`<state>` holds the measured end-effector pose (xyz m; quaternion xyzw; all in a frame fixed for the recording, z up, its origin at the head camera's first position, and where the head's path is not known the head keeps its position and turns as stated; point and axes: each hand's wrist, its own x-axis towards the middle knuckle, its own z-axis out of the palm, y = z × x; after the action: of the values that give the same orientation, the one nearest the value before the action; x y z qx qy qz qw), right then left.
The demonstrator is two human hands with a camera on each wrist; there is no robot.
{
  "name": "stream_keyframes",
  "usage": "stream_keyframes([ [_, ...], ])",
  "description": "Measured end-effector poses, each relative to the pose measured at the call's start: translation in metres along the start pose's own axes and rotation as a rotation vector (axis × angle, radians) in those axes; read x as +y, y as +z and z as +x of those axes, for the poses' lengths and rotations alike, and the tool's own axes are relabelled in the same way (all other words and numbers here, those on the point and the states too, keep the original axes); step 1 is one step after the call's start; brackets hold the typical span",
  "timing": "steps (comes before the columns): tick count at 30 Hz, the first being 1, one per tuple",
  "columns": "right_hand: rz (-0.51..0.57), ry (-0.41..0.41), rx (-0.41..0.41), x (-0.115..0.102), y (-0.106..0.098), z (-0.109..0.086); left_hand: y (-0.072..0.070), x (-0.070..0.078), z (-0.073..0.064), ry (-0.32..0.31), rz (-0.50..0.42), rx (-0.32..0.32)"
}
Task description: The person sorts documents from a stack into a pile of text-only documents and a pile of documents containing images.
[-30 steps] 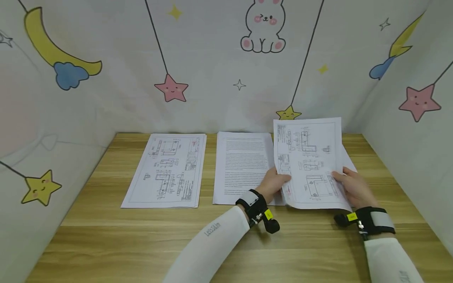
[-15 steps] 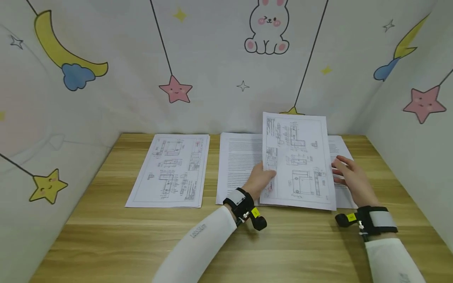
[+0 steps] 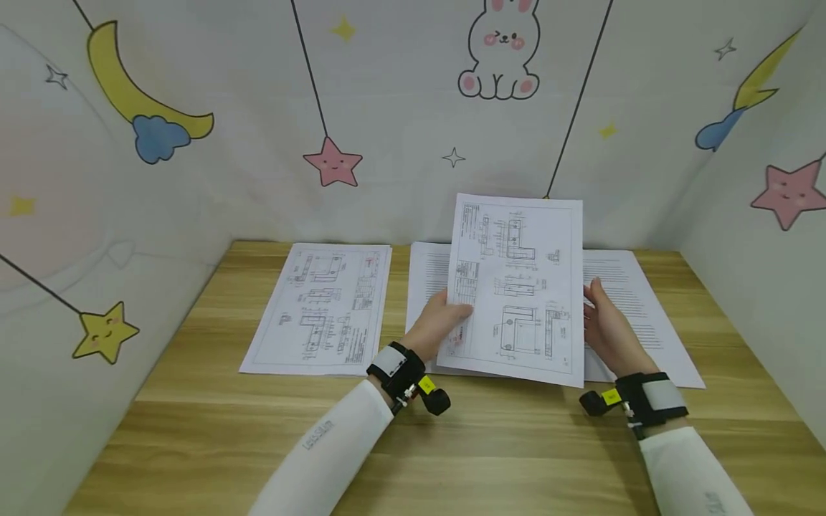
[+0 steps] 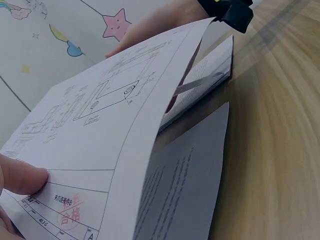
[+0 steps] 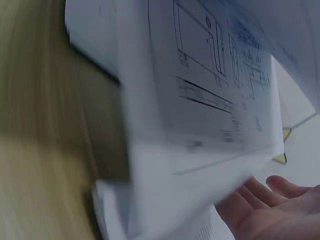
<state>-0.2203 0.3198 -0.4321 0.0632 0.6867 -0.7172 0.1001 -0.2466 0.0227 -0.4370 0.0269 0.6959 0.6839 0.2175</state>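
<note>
My left hand [image 3: 434, 328] pinches the left edge of a sheet of paper with a technical drawing [image 3: 538, 287], thumb on the printed face. The sheet stands tilted above the table, and in the left wrist view a red stamp mark [image 4: 71, 216] shows near the thumb [image 4: 25, 177]. Close to the sheet's right edge is my right hand [image 3: 613, 333], its fingers extended and the fingertips partly behind the paper. In the right wrist view, that hand [image 5: 275, 210] is unfolded beside the blurred sheet. Behind the held sheet, a middle pile of text pages [image 3: 426, 269] is mostly hidden.
Another pile of text pages [image 3: 645, 322] lies at the right, partly covered by my right hand. At the left lies a pile of drawing sheets [image 3: 271, 351]. The wooden table [image 3: 503, 451] meets a fabric backdrop [image 3: 400, 107] with printed stars and a rabbit.
The drawing sheet has moved left from over the right pile to over the middle pile, carried by my left hand. My right hand let go of it, then followed it leftward.
</note>
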Motion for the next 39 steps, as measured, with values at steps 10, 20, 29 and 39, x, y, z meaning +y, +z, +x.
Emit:
stream_keyframes([
  [10, -0.005, -0.04, -0.079, 0.0, 0.046, 0.003, -0.034, -0.001, -0.014, 0.015, 0.039, 0.023],
  [20, -0.192, -0.02, -0.032, 0.009, 0.089, 0.008, -0.052, -0.012, -0.017, 0.043, -0.024, 0.039],
  [29, -0.234, -0.011, 0.037, 0.013, 0.123, 0.016, -0.074, -0.016, -0.025, 0.071, 0.01, 0.138],
  [39, -0.27, -0.027, -0.111, 0.01, 0.162, 0.016, -0.117, -0.017, -0.043, 0.083, 0.08, 0.181],
])
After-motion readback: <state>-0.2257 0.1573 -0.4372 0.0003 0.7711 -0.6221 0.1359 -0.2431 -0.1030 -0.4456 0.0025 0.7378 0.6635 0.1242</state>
